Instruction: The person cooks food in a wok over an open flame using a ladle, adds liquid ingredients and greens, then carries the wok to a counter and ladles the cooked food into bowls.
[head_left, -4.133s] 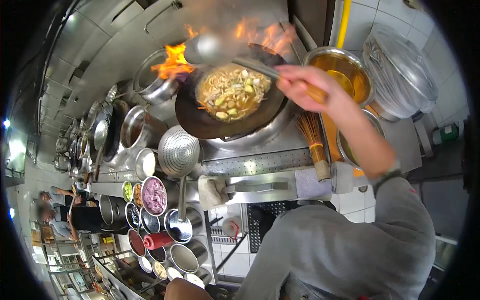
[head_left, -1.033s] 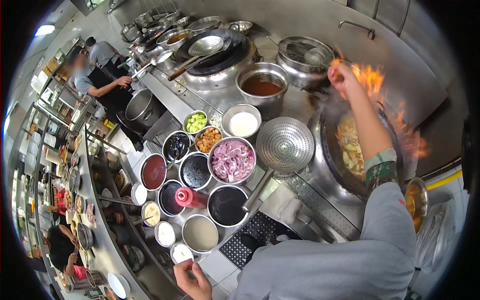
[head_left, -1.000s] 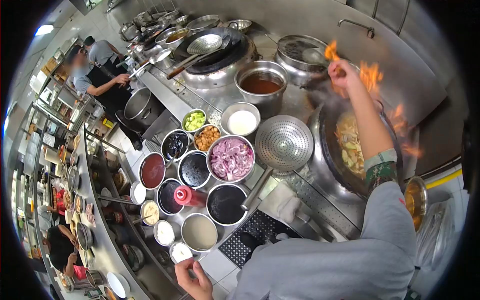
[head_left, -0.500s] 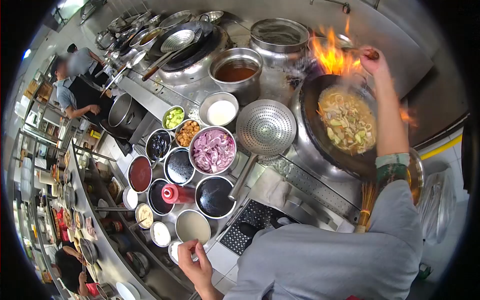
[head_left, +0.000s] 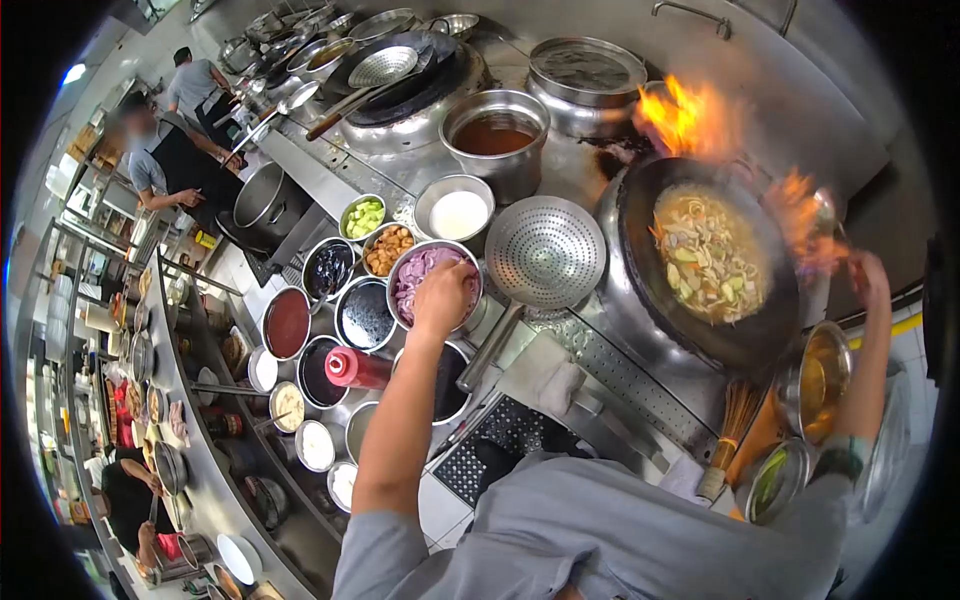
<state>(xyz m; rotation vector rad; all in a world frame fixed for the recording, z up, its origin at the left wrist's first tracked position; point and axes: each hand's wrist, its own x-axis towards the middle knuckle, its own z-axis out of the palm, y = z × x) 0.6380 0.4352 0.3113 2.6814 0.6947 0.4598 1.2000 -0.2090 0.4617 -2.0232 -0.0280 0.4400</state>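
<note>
My left hand (head_left: pixel 443 298) reaches into a metal bowl (head_left: pixel 398 308) of sliced red onion (head_left: pixel 420 272), its fingers curled down into the slices and partly hidden. Beyond the right side of the wok, my right hand (head_left: pixel 868 278) is closed and blurred. It appears to grip the handle of a ladle (head_left: pixel 824 208), largely veiled by flames (head_left: pixel 800 225). In the black wok (head_left: pixel 640 290), sliced meat and vegetables (head_left: pixel 710 262) lie in a brownish broth. Fire (head_left: pixel 690 115) also rises behind the wok's back rim.
A perforated strainer (head_left: pixel 545 250) lies left of the wok. Bowls of sauces and a red squeeze bottle (head_left: pixel 357 368) crowd the counter. A brush (head_left: pixel 728 430) and an amber-coloured pot (head_left: pixel 825 370) stand at right. Co-workers (head_left: pixel 175 165) are at the far left.
My left hand has moved from the counter's near edge up into the onion bowl. My right hand has swung from above the wok out to its right side. The view has shifted slightly.
</note>
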